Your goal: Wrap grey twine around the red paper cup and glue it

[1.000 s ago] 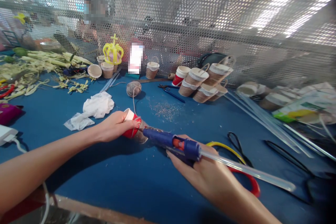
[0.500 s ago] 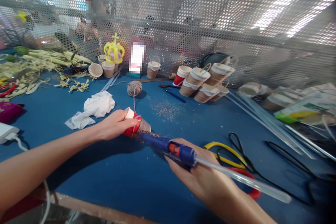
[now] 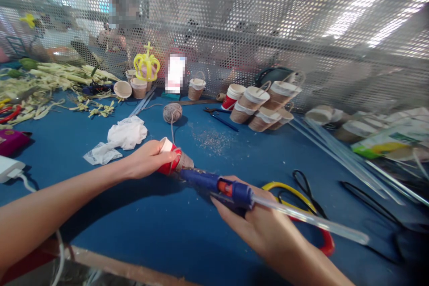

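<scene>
Here, from a distance, I look through the head camera at a grey mesh panel [image 3: 214,0] rising behind a blue table [image 3: 150,237]. Pale stalks [image 3: 67,73] lie heaped at the far left. The right hand [image 3: 258,214] enters from the lower right, closed around the grip of a blue glue gun [image 3: 204,179]; some of its fingers are hidden, so I cannot tell how they meet the trigger. A clear glue stick [image 3: 313,220] juts from the gun's back end, over the wrist. The left hand [image 3: 150,158] comes in from the left, thumb and fingers curled snugly around a red cup [image 3: 170,166]. Beyond, right of centre, I see twine cups [image 3: 251,111] grouped and partly stacked. White cloth [image 3: 127,133] lies crumpled past the left forearm. The cup is tilted over the table near the middle, white rim to the upper left, lower end wound in grey yarn. The gun's nozzle is right beside that end; I cannot tell whether they touch. A yarn ball [image 3: 172,112] sits farther back, one strand running to the cup.
</scene>
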{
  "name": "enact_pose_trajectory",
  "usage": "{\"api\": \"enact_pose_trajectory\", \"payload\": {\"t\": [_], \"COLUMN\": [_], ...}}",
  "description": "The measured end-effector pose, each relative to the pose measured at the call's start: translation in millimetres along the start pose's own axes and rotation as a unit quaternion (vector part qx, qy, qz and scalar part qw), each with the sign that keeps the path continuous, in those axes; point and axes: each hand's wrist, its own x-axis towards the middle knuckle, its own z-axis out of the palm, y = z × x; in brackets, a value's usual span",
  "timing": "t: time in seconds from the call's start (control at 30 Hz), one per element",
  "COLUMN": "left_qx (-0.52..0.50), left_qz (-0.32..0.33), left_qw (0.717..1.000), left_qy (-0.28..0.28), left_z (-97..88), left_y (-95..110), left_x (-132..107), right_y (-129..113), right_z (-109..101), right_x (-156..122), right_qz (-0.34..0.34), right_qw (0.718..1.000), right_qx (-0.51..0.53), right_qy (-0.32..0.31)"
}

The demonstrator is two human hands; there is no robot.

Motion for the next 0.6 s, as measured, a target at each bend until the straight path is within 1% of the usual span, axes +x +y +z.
{"api": "enact_pose_trajectory", "payload": {"t": [0.07, 0.13, 0.2, 0.3, 0.37, 0.43, 0.5, 0.6], "left_qx": [0.013, 0.037, 0.064, 0.089, 0.097, 0.103, 0.108, 0.112], "left_qz": [0.006, 0.005, 0.002, 0.011, 0.017, 0.019, 0.017, 0.016], "left_qw": [1.000, 0.999, 0.998, 0.996, 0.995, 0.994, 0.994, 0.994], "left_qy": [-0.004, 0.005, 0.017, 0.025, 0.023, 0.018, 0.014, 0.009], "left_z": [-0.1, -0.2, -0.4, -0.6, -0.8, -1.0, -1.2, -1.2], "left_y": [0, 0, 0, -3, -4, -5, -4, -3], "left_x": [0, -1, -2, -2, -2, -2, -2, -3], "right_y": [-1, -3, -5, -6, -5, -4, -5, -6], "right_z": [-2, -6, -10, -13, -12, -11, -9, -9], "right_x": [4, 9, 13, 16, 17, 18, 19, 21], "right_qz": [0.012, 0.027, 0.062, 0.131, 0.155, 0.172, 0.182, 0.182], "right_qw": [1.000, 1.000, 0.998, 0.991, 0.987, 0.983, 0.980, 0.979], "right_qx": [0.005, 0.002, -0.002, 0.011, 0.029, 0.049, 0.073, 0.089], "right_qy": [0.000, 0.007, 0.005, -0.015, -0.028, -0.033, -0.025, -0.014]}}
